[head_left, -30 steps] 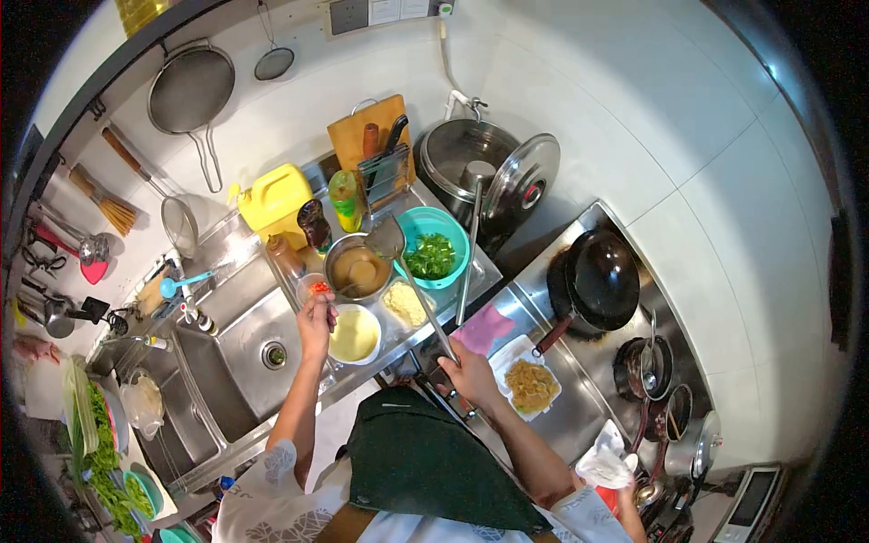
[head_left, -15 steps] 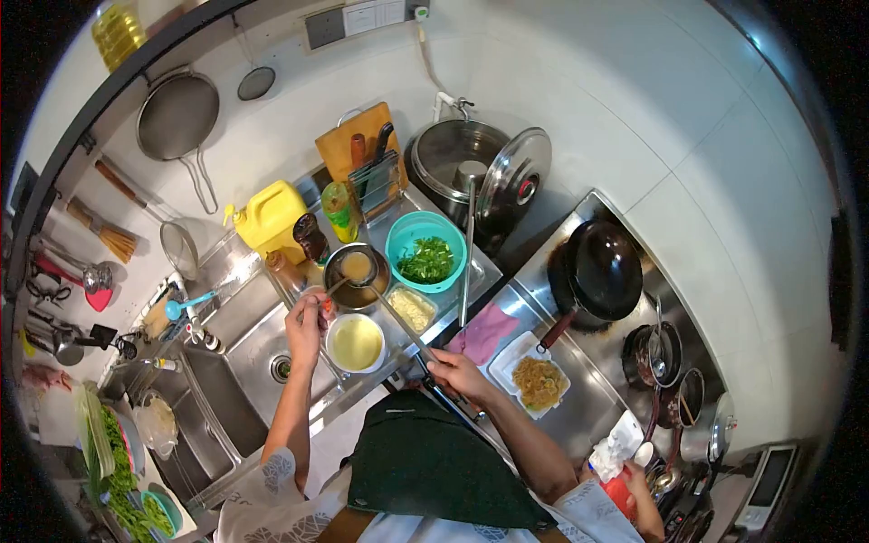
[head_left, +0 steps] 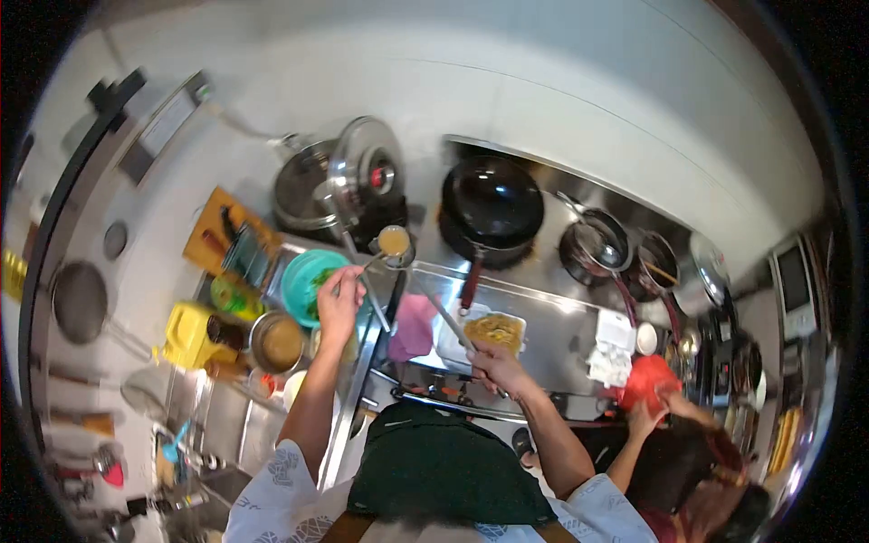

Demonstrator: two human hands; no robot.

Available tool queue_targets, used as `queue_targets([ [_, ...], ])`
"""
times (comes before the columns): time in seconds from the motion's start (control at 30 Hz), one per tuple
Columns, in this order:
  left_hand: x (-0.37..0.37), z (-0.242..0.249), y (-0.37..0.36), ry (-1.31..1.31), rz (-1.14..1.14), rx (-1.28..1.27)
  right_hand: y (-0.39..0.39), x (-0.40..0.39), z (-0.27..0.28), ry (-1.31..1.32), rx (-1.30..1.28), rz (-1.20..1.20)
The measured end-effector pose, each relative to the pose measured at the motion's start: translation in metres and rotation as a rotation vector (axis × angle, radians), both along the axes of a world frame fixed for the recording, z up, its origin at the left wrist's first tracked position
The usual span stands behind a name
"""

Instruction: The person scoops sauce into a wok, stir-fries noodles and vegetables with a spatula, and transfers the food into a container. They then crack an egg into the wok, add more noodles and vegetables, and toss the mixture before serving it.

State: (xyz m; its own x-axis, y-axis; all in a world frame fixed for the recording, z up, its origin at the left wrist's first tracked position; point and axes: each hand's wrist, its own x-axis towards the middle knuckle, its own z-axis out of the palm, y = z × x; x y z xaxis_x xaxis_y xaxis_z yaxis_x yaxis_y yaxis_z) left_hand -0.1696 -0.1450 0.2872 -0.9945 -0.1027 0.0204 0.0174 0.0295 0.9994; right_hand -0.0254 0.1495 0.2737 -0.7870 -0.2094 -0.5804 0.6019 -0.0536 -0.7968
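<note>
My left hand (head_left: 340, 299) is closed on the thin handle of a small ladle (head_left: 394, 241) of tan liquid, held level beyond the teal basin (head_left: 291, 284) of chopped greens. Closed too, my right hand (head_left: 496, 366) grips a long metal-handled utensil (head_left: 450, 323) slanting up-left toward that ladle; its far end is blurred and looks to be at or under the ladle. Near my right hand, noodles (head_left: 494, 332) lie in a white foam box (head_left: 450, 347). Left of that is a pink cloth (head_left: 413, 328). A pot of tan liquid (head_left: 279, 343) stands left of my left forearm.
A black domed wok (head_left: 493, 204) sits on the stove with its handle toward me. Behind the ladle are a big steel pot (head_left: 301, 195) and its tilted lid (head_left: 365, 172). At right, another person's hands hold a red bag (head_left: 649, 382) beside several pans.
The view has turned right. Both hands and their utensils have moved right from over the pot toward the stove side, carrying the ladle of liquid. The other person's red bag shows more fully.
</note>
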Motion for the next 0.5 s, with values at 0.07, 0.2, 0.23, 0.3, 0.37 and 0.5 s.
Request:
queue_targets([
  [0.07,-0.031,0.001,0.052,0.021,-0.105,0.042,0.024,-0.001,0.008,0.058,0.103,-0.105],
  [0.2,-0.089,-0.015,0.147,0.126,-0.261,-0.187,0.068,-0.020,-0.028,0.406,0.494,-0.245],
  [0.23,-0.101,-0.020,0.168,0.278,-0.280,-0.371,0.081,-0.031,-0.053,0.563,0.726,-0.249],
  [0.3,-0.114,-0.026,0.203,0.586,-0.330,-0.689,0.098,-0.038,-0.058,0.590,1.047,-0.229],
  [0.37,-0.122,-0.033,0.221,0.711,-0.477,-0.939,0.102,-0.045,-0.037,0.344,1.197,-0.179],
  [0.5,-0.138,-0.030,0.232,0.930,-0.683,-1.301,0.110,-0.039,-0.019,0.391,1.265,-0.219],
])
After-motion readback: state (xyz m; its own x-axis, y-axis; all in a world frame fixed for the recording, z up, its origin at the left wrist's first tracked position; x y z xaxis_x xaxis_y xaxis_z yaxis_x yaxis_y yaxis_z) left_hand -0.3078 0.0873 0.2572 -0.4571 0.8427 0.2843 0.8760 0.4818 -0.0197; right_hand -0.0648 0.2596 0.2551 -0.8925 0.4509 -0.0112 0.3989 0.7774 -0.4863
